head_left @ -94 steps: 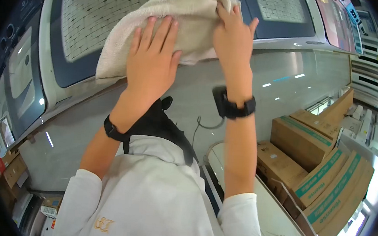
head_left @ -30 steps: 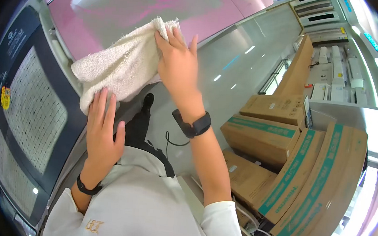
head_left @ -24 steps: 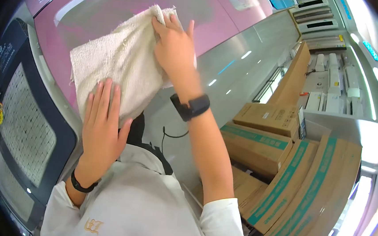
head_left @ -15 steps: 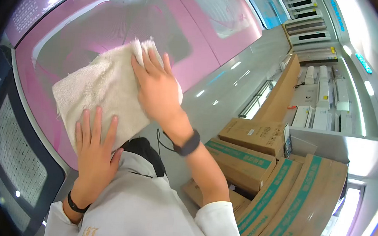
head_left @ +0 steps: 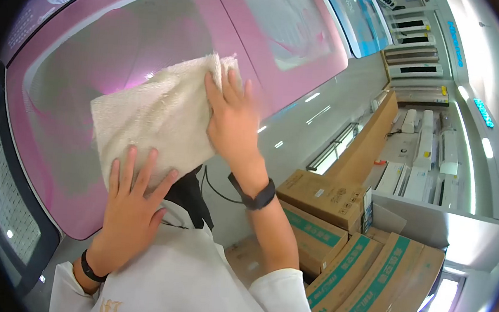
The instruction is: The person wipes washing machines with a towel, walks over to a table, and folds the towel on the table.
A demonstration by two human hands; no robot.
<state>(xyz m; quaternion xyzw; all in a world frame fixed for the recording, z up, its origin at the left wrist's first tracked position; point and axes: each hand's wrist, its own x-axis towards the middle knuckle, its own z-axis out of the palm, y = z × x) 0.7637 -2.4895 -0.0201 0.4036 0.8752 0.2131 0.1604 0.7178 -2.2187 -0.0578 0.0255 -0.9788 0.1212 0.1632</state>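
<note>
A cream cloth [head_left: 159,111] lies spread over the near part of a pink appliance lid [head_left: 111,45] with a see-through panel. My left hand [head_left: 131,205] rests its spread fingers on the cloth's lower edge, palm down. At the cloth's upper right corner is my right hand [head_left: 231,122], its fingers apart and pressed on the cloth, beside a raised fold. Each wrist has a black band.
Cardboard boxes [head_left: 368,283] with green tape are stacked at the lower right. A dark appliance with a patterned lid [head_left: 9,190] stands at the left, a blue one [head_left: 360,18] at the upper right. Shelves hold white units [head_left: 417,181]. A black cable [head_left: 217,193] hangs near the floor.
The view has moved from the dark appliance to the pink one, with both hands and the cloth now on it. In the last half second the cloth and both hands shifted right.
</note>
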